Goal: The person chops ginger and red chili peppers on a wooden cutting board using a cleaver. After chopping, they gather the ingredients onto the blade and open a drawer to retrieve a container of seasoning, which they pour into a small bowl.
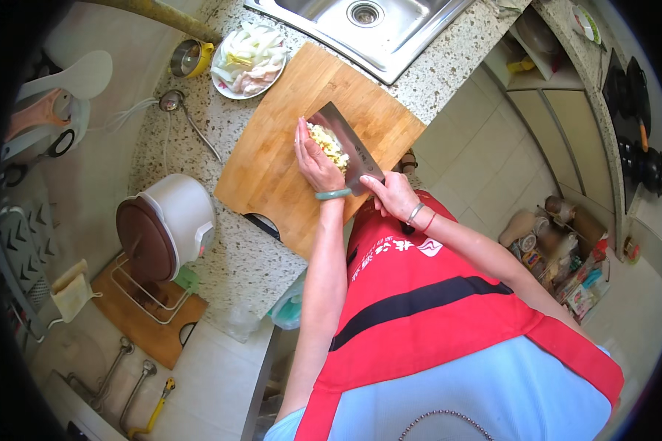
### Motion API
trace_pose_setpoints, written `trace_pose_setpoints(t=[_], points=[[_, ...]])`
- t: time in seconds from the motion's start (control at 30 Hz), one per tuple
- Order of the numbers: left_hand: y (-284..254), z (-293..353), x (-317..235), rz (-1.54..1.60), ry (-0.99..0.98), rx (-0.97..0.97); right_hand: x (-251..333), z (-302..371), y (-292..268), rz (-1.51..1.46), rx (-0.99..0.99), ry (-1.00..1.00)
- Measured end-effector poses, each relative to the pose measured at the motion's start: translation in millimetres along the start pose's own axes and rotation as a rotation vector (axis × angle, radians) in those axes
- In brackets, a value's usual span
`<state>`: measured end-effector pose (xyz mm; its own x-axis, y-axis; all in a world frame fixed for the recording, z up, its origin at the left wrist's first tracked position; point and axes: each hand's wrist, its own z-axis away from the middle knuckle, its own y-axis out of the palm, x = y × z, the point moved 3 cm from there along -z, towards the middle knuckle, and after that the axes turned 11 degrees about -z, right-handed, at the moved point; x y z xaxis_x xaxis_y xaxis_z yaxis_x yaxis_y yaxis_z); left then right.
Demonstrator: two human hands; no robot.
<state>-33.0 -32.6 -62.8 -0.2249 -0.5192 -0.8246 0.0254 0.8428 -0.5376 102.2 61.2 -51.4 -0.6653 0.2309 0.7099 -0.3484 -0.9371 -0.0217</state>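
A cleaver (349, 147) with a broad dark blade is tilted over the wooden cutting board (272, 154), my right hand (394, 197) closed round its handle. Small pale-yellow chopped pieces (327, 149) lie along the blade, between it and my left hand (318, 167). That hand is held edge-down with its fingers stretched out and cupped against the pieces; the far side of its palm is hidden. Beyond the board's far left edge, a plate (226, 92) carries sliced white vegetable and pale pink pieces that look like raw meat.
A steel sink (390, 44) is set into the speckled counter (449, 81) at the back. On the left stand a rice cooker (176, 220), a ladle (191, 117) and a yellow-handled cup (189, 59). Farther right are a stove with a dark pan (638, 95) and boxed clutter (559, 250).
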Motion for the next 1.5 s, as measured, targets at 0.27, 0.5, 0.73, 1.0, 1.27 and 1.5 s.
trace_pose_setpoints(t=[0.27,0.5,0.73,1.0,1.27,1.5], points=[[-4,10,4,0.126,-0.096,-0.015,-18,9,21,-0.097,0.02,0.016],[-6,16,0,0.11,-0.096,0.015,-35,12,32,-0.171,-0.058,0.07],[-8,17,-6,0.008,0.001,0.073,-49,10,44,-0.166,-0.089,0.112],[4,22,-10,-0.248,0.256,0.149,-90,-4,39,-0.43,0.152,0.061],[7,25,-11,-0.206,0.262,0.181,-68,21,37,-0.495,0.209,0.116],[1,24,-42,-0.216,0.378,0.217,-60,23,3,-0.277,0.004,0.021]])
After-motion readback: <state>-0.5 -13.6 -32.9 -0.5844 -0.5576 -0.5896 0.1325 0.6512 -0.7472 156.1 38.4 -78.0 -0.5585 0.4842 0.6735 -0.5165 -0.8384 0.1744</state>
